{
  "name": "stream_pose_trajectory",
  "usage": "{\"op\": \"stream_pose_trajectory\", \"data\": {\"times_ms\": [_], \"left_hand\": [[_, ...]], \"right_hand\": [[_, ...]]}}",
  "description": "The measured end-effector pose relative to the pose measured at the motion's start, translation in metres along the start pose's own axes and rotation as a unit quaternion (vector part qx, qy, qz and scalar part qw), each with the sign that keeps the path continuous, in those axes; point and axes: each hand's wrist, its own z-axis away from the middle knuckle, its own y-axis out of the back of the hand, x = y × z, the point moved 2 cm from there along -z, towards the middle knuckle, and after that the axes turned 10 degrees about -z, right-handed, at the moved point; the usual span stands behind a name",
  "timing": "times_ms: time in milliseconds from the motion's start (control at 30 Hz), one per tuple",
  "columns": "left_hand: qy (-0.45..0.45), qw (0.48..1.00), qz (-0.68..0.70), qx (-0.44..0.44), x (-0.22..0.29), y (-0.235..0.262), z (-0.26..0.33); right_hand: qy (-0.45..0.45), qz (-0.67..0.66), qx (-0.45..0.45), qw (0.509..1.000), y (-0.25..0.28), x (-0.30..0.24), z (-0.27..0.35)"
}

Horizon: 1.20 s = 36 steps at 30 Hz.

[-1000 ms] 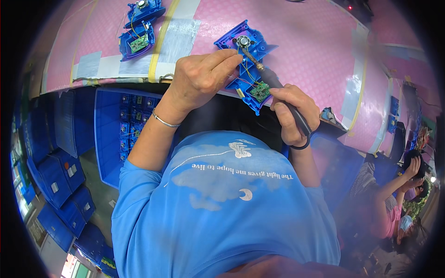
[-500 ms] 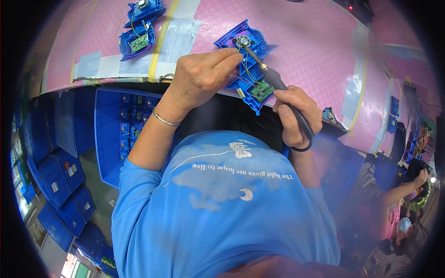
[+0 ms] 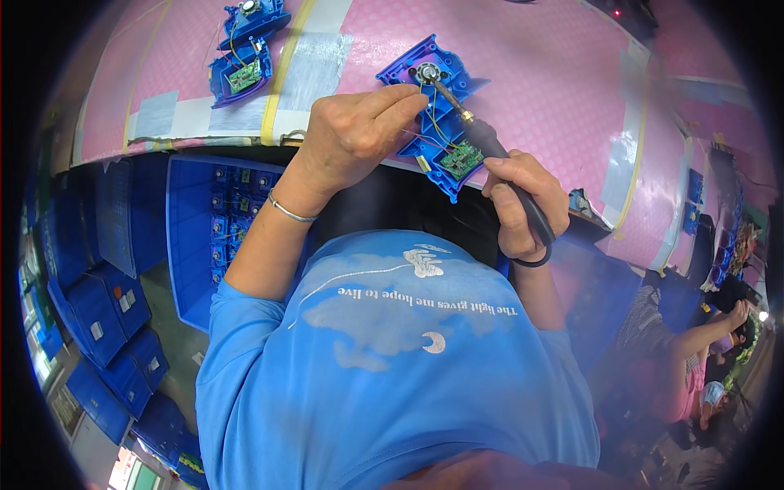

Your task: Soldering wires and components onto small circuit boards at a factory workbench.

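Note:
My right hand (image 3: 527, 200) grips the dark handle of a soldering iron (image 3: 490, 145). Its tip rests on a small round speaker (image 3: 428, 73) in a blue plastic shell (image 3: 447, 102) near the table's front edge. Close beside the speaker, my left hand (image 3: 355, 135) pinches thumb and forefinger together; whatever lies between them is too small to make out. Thin yellow and reddish wires run near those fingertips. A green circuit board (image 3: 462, 160) sits in the shell's nearer part, which juts over the table edge.
Another opened blue shell (image 3: 241, 77) with a board lies at the table's far left. Below the table on the left, a blue crate (image 3: 188, 245) holds several similar parts. More blue bins (image 3: 98, 318) stand further left. Another person (image 3: 694, 351) is at the right.
The soldering iron's handle and my right hand have shifted very slightly to the right. My left hand stays in place.

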Motion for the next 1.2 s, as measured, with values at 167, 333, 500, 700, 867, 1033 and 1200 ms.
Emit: {"op": "stream_pose_trajectory", "data": {"times_ms": [167, 333, 500, 700, 867, 1033, 1200], "left_hand": [[0.000, 1.000, 0.000, -0.005, 0.000, 0.001, 0.000], [0.010, 1.000, 0.012, 0.000, 0.003, 0.004, -0.001], [0.074, 0.995, 0.062, -0.003, 0.000, 0.017, 0.021], [0.080, 0.973, 0.199, -0.084, 0.009, 0.024, 0.022], [0.087, 0.978, 0.144, -0.126, 0.019, 0.018, 0.005], [0.018, 0.984, 0.028, -0.177, -0.005, 0.011, -0.017], [-0.034, 0.987, -0.050, -0.149, -0.069, 0.036, -0.027]], "right_hand": [[-0.002, -0.001, 0.006, 1.000, -0.001, 0.000, 0.001], [0.001, 0.004, 0.004, 1.000, 0.000, -0.001, 0.000], [0.009, 0.009, 0.002, 1.000, 0.008, -0.003, 0.003], [-0.009, 0.010, 0.037, 0.999, 0.016, -0.006, 0.006], [-0.008, 0.006, 0.053, 0.999, 0.020, -0.012, 0.008], [-0.036, 0.046, 0.122, 0.991, 0.029, -0.021, 0.022], [-0.020, 0.014, 0.108, 0.994, 0.026, -0.026, 0.023]]}}
